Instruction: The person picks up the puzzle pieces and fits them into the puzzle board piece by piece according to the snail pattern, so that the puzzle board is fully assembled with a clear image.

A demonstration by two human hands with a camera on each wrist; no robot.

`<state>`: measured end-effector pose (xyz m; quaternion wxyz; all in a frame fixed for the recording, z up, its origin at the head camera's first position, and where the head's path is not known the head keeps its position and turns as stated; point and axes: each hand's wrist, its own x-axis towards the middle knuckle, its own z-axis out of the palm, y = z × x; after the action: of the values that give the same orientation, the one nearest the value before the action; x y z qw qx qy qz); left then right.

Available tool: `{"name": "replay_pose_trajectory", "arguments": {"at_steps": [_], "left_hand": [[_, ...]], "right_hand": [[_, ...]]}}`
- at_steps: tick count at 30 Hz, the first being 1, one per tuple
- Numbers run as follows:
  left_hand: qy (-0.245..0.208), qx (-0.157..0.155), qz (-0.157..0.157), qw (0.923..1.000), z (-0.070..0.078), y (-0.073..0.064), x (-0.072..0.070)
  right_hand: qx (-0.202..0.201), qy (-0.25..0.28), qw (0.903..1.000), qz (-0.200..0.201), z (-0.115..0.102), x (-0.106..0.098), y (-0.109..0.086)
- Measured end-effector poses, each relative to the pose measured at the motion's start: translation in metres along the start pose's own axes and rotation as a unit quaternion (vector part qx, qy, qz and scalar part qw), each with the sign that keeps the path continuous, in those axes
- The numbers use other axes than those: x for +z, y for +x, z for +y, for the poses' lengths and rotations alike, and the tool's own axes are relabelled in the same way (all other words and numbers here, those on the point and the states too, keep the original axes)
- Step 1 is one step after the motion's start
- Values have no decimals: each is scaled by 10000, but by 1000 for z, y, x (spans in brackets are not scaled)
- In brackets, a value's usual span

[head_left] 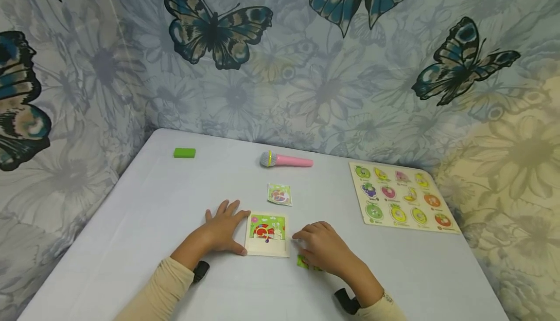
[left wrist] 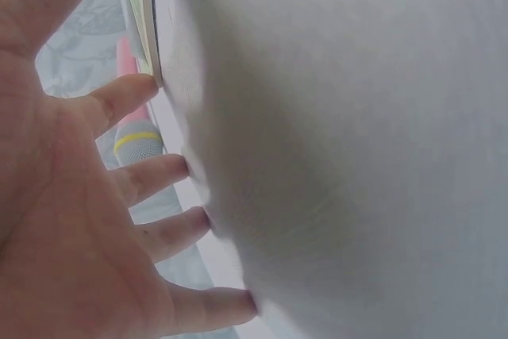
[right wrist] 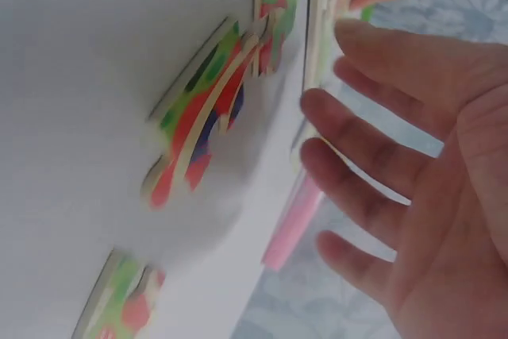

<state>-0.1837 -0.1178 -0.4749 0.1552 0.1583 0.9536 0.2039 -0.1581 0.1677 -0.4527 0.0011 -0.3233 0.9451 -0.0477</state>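
the left grip (head_left: 221,232) is spread, thumb and forefinger touching the puzzle board (head_left: 268,248) just to its right. the right grip (head_left: 325,248), fingers parted and slightly bent, is beyond the board, near loose puzzle pieces (head_left: 302,261) on the desk (head_left: 249,294).

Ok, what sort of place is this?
Probably an indoor play or learning corner; the rest of the room isn't shown. Signs: butterfly-print wall covering, a partly filled puzzle tray and a fruit picture board.
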Motion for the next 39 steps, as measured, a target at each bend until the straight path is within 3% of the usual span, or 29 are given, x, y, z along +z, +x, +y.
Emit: {"name": "replay_pose_trajectory", "arguments": {"at_steps": [9,28,33,39], "left_hand": [[53,11,-108,9999,-1,2,-1],[32,-23,-127,9999,-1,3,-4],[34,-39,-136,9999,-2,4,-3],[95,-48,-144,9998,-3,4,-1]], "right_hand": [[144,155,9993,-311,2,1,-22],[321,112,9985,-433,-5,5,-19],[75,61,9993,-360,-14,-1,-8],[-532,-196,9982,-170,-34,0,19]]}}
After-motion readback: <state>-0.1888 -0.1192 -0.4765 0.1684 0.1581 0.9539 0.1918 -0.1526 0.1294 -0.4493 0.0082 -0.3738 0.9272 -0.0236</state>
